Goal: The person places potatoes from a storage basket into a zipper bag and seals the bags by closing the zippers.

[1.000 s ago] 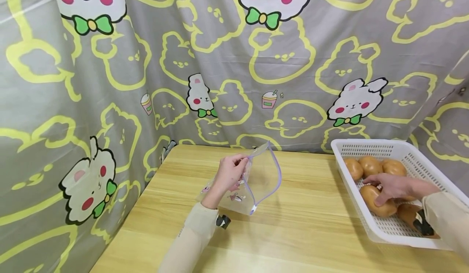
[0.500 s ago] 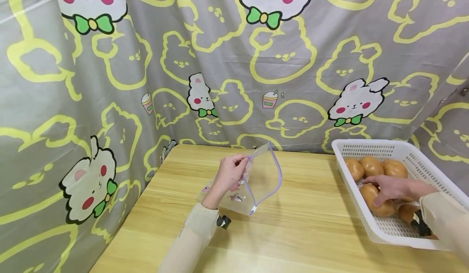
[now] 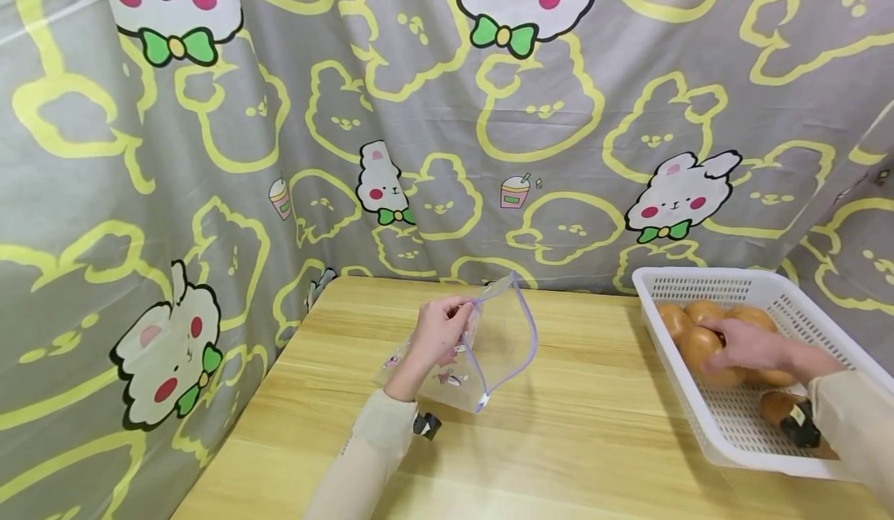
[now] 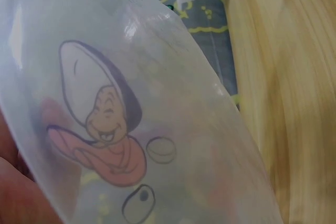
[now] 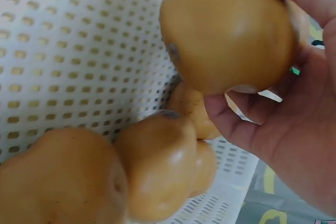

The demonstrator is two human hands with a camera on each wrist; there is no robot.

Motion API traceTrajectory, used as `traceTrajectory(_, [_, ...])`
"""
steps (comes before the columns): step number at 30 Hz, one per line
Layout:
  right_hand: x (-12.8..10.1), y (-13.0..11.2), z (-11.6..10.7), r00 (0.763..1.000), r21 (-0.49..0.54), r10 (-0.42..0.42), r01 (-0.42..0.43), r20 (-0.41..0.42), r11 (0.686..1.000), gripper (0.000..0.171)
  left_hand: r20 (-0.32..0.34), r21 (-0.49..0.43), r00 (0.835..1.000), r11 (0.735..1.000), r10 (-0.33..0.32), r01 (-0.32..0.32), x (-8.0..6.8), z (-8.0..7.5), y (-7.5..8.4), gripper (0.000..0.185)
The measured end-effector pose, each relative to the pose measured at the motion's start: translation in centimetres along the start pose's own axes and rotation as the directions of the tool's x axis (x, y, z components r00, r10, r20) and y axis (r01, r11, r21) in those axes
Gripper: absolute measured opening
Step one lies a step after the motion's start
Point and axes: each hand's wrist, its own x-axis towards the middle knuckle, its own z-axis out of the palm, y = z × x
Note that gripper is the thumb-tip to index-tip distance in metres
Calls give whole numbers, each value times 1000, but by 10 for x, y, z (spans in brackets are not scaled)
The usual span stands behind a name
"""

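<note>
Around right hand (image 3: pixel 750 347): basket (image 3: pixel 705 281), pears (image 5: pixel 157 169).

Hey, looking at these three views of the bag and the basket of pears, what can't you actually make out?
- Left hand fingertips: head view, hidden behind the zip bag's rim.
- Bag's inside: left wrist view, blurred by the frosted plastic.
- Pear count in the white basket: head view, the right hand and sleeve cover some.
- Held pear: right wrist view, far side hidden by the fingers.
- Basket's near right corner: cut off by the edge in the head view.
</note>
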Motion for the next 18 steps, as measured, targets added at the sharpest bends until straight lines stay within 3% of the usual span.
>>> traceTrajectory(4, [1,-5,-7,995,37,-6,10,-95,999,75,-1,-10,1000,1000,-4,4,-1,0,-1,21])
traceTrajectory(11, [5,-17,-27,994,151,22,-5,-111,989,58,-17,-20,999,999,-34,34,-1,1,-3,21])
traceTrajectory(18, [14,-42,-37,983,177,-28,60,-181,982,54,-34,-47,999,998,-37,36,-1,2,-2,20])
